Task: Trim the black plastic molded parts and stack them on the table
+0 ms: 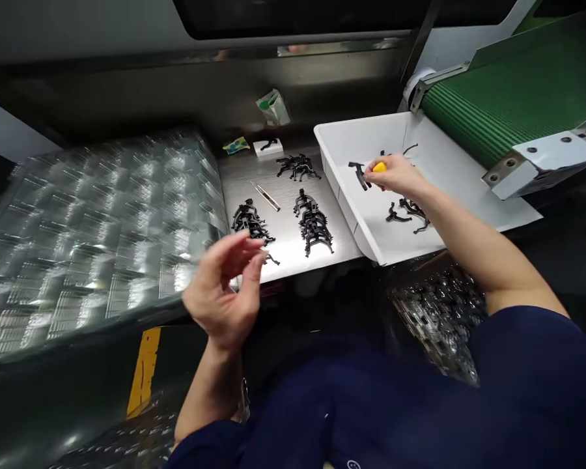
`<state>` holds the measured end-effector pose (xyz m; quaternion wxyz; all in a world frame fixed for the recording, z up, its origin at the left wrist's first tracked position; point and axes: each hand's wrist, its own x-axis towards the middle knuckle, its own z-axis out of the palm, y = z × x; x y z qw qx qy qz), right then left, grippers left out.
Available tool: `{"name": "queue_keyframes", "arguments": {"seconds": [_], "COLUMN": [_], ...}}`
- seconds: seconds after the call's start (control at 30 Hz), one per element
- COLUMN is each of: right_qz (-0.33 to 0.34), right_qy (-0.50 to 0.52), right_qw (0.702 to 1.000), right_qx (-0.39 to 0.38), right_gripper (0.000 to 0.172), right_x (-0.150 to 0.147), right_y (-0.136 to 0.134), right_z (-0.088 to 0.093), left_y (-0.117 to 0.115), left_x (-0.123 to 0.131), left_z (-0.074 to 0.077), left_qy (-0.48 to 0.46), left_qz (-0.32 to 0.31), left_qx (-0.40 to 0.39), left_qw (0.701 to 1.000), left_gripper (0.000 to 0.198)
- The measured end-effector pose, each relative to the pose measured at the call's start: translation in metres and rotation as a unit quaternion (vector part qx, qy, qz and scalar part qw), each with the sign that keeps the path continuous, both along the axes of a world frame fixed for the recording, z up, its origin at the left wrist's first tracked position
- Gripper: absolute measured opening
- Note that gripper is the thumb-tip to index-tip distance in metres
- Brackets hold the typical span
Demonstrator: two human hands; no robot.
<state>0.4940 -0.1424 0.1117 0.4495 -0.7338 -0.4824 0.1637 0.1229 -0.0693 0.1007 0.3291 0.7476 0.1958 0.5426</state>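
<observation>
My right hand (395, 174), above the white tray (349, 210), pinches a curved black plastic part (358, 174). Something small and yellow (379, 167) shows at its fingers; whether it is a finger cover or a held item I cannot tell. My left hand (227, 290) is raised with fingers curved and thumb apart, and nothing shows in it. It covers part of a row of black plastic parts (250, 218). Another row of black parts (314, 225) lies to the right, with a loose cluster of black parts (297, 166) behind. More black parts (398, 213) lie inside the tray.
Stacked clear blister trays (112, 228) fill the left side. Metal tweezers (266, 197), a white block (268, 148) and small packets (273, 107) lie on the steel table (283, 251). A green conveyor belt (512, 98) overhangs the tray. More clear trays (439, 312) sit below.
</observation>
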Motion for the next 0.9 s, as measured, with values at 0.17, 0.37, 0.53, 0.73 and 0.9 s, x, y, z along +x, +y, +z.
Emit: {"name": "queue_keyframes", "arguments": {"seconds": [0.17,0.37,0.53,0.73,0.9], "right_qz": [0.059,0.024,0.082,0.098,0.056], "right_qy": [0.340,0.572,0.507,0.303,0.377], "right_qw": [0.938,0.819,0.853,0.947,0.925], "right_qx": [0.033,-0.049,-0.095,-0.048,-0.018], "right_gripper": [0.032,0.051,0.043,0.036,0.028], "right_x": [-0.144,-0.265,-0.263,-0.234,-0.241], "right_y": [-0.050,-0.052,-0.049,-0.052,-0.047], "right_z": [0.016,-0.064,-0.104,-0.091,-0.096], "left_y": [-0.021,-0.044,-0.042,-0.034,-0.040], "left_x": [-0.015,-0.026,-0.048,-0.058,-0.049], "left_z": [-0.059,-0.076,-0.080,-0.082,-0.073], "left_qy": [0.081,0.096,0.154,0.266,0.218], "left_qz": [-0.132,-0.207,-0.076,-0.097,-0.077], "left_qx": [-0.051,-0.155,-0.145,0.032,-0.039], "left_qw": [0.987,0.961,0.974,0.959,0.972], "left_gripper": [0.057,0.062,0.022,0.022,0.018]}}
